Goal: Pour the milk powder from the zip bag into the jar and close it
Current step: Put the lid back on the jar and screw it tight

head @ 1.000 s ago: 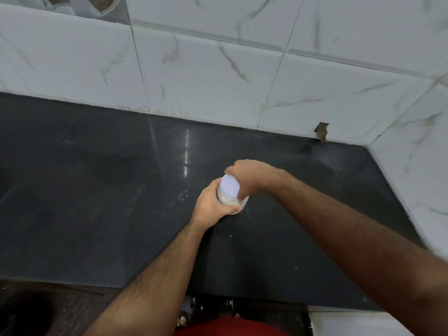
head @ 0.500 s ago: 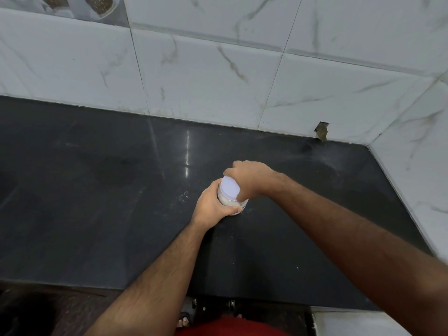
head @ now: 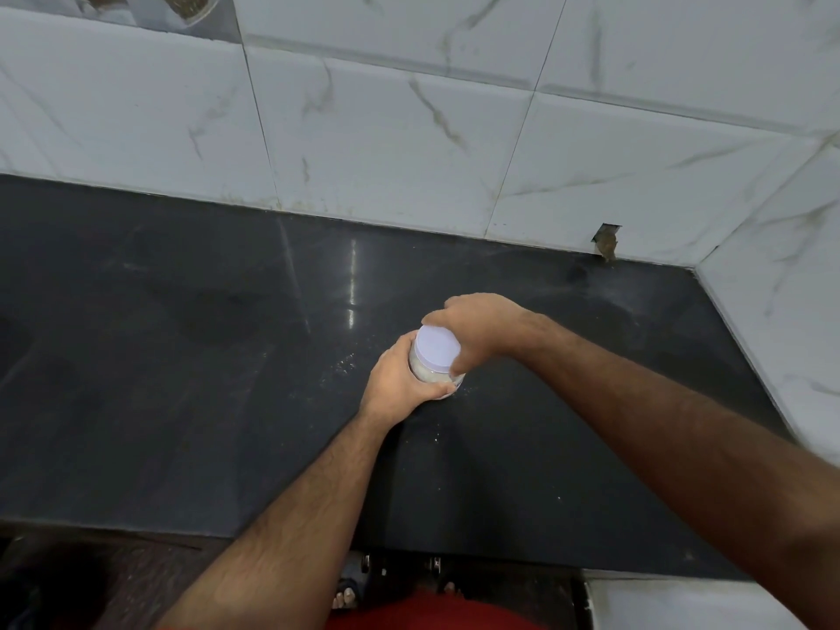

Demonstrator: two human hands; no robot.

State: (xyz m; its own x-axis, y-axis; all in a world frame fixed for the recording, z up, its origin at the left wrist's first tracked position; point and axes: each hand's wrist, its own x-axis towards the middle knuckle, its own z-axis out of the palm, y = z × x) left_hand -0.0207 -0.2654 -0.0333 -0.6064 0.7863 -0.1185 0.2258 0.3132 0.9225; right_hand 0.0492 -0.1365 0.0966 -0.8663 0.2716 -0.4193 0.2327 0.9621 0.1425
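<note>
A small clear jar with white powder inside stands on the black counter, near its middle. A pale lilac lid sits on top of it. My left hand wraps around the jar's body from the left and front. My right hand reaches over from the right, its fingers and thumb curled round the lid's rim. No zip bag is in view.
Specks of spilled powder lie on the counter left of the jar. White marble-look tile walls close off the back and right side. A chipped hole marks the back wall's base. The counter's front edge runs just below my forearms.
My right hand has turned slightly on the lid, fingers shifting around its rim. The jar and my left hand stay in place.
</note>
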